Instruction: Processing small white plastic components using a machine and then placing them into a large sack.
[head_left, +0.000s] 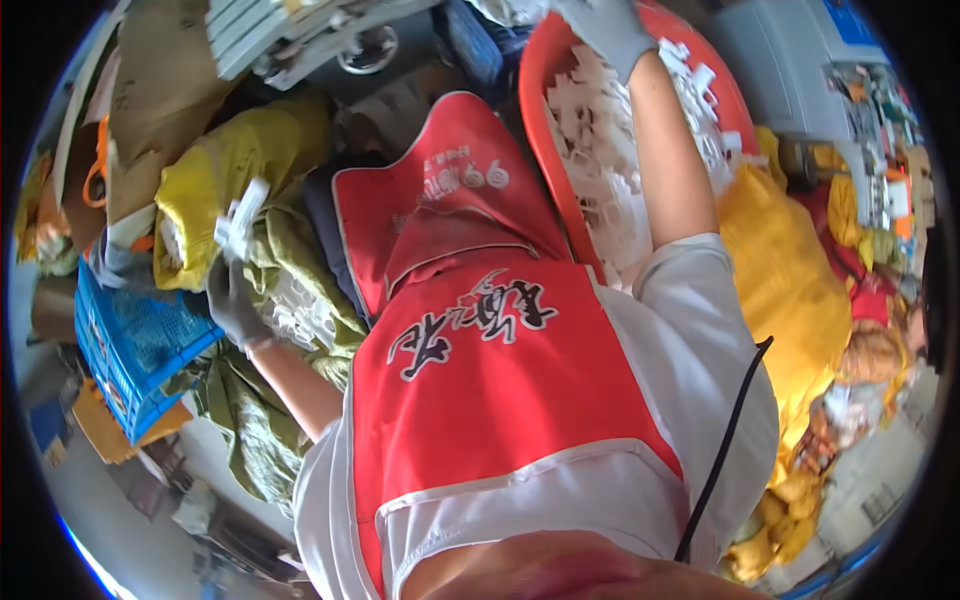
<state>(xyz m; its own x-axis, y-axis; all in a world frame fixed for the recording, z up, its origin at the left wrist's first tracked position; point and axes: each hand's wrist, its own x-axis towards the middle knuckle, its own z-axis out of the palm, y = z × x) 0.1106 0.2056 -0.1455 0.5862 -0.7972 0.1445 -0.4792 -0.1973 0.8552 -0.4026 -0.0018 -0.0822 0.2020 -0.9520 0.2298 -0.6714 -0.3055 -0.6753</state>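
I observe a small white plastic piece (pixel 240 222) at left of centre in the frame, raised above an open olive-green sack (pixel 300 290). My left hand (pixel 232 300), in a grey glove, has its fingers closed around the lower end of that piece; the piece stands roughly upright, tilted slightly to the right. The sack mouth just right of the hand shows more white pieces (pixel 300 312) heaped inside.

My right hand (pixel 608 30), also grey-gloved, is at the top of the frame, right of centre, reaching into a red plastic basin (pixel 545 140). The basin is filled with a loose pile of white plastic parts (pixel 600 170). The hand lies on top of that pile with the fingers turned away from the camera; I cannot tell whether they are spread or closed on anything.

Between the two arms, the middle of the frame is taken up by my red apron (pixel 500 370) with a white border, worn over a white shirt (pixel 700 340). A black cable (pixel 730 430) runs down the shirt at lower right.

Further out: a blue slatted crate (pixel 120 360) sits at the left edge, below and left of the left hand. A yellow bag (pixel 205 185) lies above the left hand, touching the green sack. A second, larger yellow sack (pixel 790 290) lies at right, beside the basin. A grey machine housing (pixel 780 70) occupies the upper right corner.
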